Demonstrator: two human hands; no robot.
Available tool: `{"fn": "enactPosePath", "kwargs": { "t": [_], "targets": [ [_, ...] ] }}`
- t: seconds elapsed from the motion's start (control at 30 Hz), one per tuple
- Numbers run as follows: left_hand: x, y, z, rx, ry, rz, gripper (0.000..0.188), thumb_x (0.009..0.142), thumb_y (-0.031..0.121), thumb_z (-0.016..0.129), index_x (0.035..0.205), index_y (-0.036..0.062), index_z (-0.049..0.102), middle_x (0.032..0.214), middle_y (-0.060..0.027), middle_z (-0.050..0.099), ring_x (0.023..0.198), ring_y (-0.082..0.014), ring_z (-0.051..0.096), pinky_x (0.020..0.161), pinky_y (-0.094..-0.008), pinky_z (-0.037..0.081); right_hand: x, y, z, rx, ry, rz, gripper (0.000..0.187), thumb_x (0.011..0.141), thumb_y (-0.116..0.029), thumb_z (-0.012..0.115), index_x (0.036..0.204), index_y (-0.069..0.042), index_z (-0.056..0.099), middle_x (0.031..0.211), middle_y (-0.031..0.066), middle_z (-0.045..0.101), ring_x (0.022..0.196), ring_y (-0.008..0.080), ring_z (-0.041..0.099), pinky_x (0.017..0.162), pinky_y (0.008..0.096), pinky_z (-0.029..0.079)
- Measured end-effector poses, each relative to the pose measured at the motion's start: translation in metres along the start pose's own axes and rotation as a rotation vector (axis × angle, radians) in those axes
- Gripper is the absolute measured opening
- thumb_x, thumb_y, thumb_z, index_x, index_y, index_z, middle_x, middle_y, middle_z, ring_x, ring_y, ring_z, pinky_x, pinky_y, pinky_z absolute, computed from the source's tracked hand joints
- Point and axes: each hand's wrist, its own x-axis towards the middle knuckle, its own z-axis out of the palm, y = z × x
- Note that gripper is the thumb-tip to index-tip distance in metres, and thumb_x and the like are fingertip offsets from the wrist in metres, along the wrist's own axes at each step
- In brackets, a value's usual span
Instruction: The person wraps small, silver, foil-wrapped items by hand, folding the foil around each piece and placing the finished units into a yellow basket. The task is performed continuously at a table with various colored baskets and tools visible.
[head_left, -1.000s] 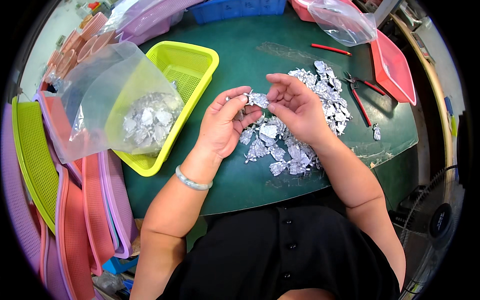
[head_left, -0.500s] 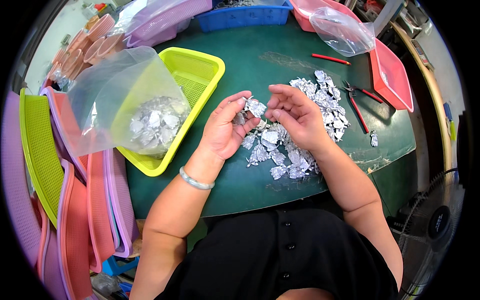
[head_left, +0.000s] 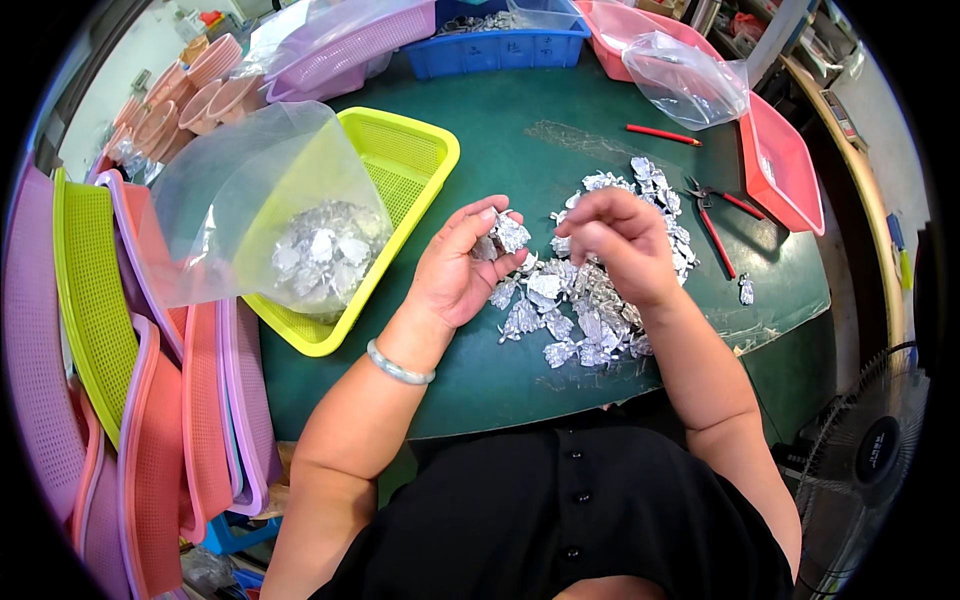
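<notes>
A heap of small silver metal pieces [head_left: 590,300] lies on the green table [head_left: 520,130]. My left hand [head_left: 462,268] is palm up at the heap's left edge and holds a few silver pieces [head_left: 503,238] in its fingers. My right hand [head_left: 620,245] hovers over the heap with its fingertips bunched downward; whether it pinches a piece is hidden. A clear plastic bag [head_left: 262,215] with more silver pieces [head_left: 322,252] stands open in a yellow-green basket [head_left: 420,170] to the left of my left hand.
Red-handled pliers [head_left: 712,225] and a red pencil [head_left: 662,134] lie right of the heap. Pink trays [head_left: 785,165], a clear bag [head_left: 688,78] and a blue bin [head_left: 495,45] line the far edge. Stacked pink, orange and green baskets [head_left: 120,370] stand at left. A fan [head_left: 872,450] stands lower right.
My hands have drawn apart. The left one turned palm up with pieces in it. The right one moved right and down over the heap.
</notes>
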Motion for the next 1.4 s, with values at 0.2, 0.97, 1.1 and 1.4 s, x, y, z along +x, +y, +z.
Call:
{"fn": "enactPosePath", "kwargs": {
  "t": [0.2, 0.97, 1.1, 1.4],
  "targets": [
    [0.001, 0.000, -0.002, -0.039, -0.027, -0.005, 0.020, 0.085, 0.013, 0.048, 0.104, 0.0053, 0.052, 0.093, -0.0103, 0.059, 0.083, -0.0192, 0.058, 0.073, -0.0349, 0.050, -0.025, -0.096, 0.028, 0.370, -0.406, -0.475, 0.034, 0.085, -0.028, 0.047, 0.063, -0.003, 0.054, 0.048, 0.0033, 0.048, 0.039, 0.0127, 0.042, 0.060, 0.0427, 0.048],
    [-0.006, 0.002, 0.003, -0.034, -0.026, 0.030, 0.019, 0.085, 0.012, 0.049, 0.102, 0.0044, 0.052, 0.091, -0.0101, 0.058, 0.082, -0.0193, 0.057, 0.072, -0.0352, 0.051, -0.088, -0.180, 0.036, 0.773, -0.968, -0.277, 0.006, 0.055, 0.020, 0.053, 0.057, 0.016, 0.057, 0.061, 0.0299, 0.056, 0.051, 0.0340, 0.058, 0.046, 0.0434, 0.053],
    [-0.008, 0.003, 0.005, -0.034, -0.044, 0.040, 0.019, 0.085, 0.012, 0.049, 0.101, 0.0034, 0.052, 0.091, -0.0106, 0.058, 0.082, -0.0195, 0.057, 0.072, -0.0355, 0.052, -0.083, -0.176, 0.043, 0.796, -0.961, -0.262, 0.006, 0.055, 0.020, 0.053, 0.056, 0.016, 0.057, 0.062, 0.0296, 0.056, 0.051, 0.0334, 0.058, 0.047, 0.0442, 0.053],
    [-0.008, 0.004, 0.004, -0.054, -0.071, 0.036, 0.021, 0.084, 0.011, 0.049, 0.103, 0.0026, 0.052, 0.092, -0.0117, 0.057, 0.082, -0.0196, 0.056, 0.071, -0.0360, 0.051, -0.081, -0.169, 0.046, 0.701, -0.927, -0.346, 0.005, 0.056, 0.017, 0.055, 0.056, 0.013, 0.057, 0.061, 0.0242, 0.058, 0.049, 0.0276, 0.057, 0.046, 0.0393, 0.053]
  ]
}}
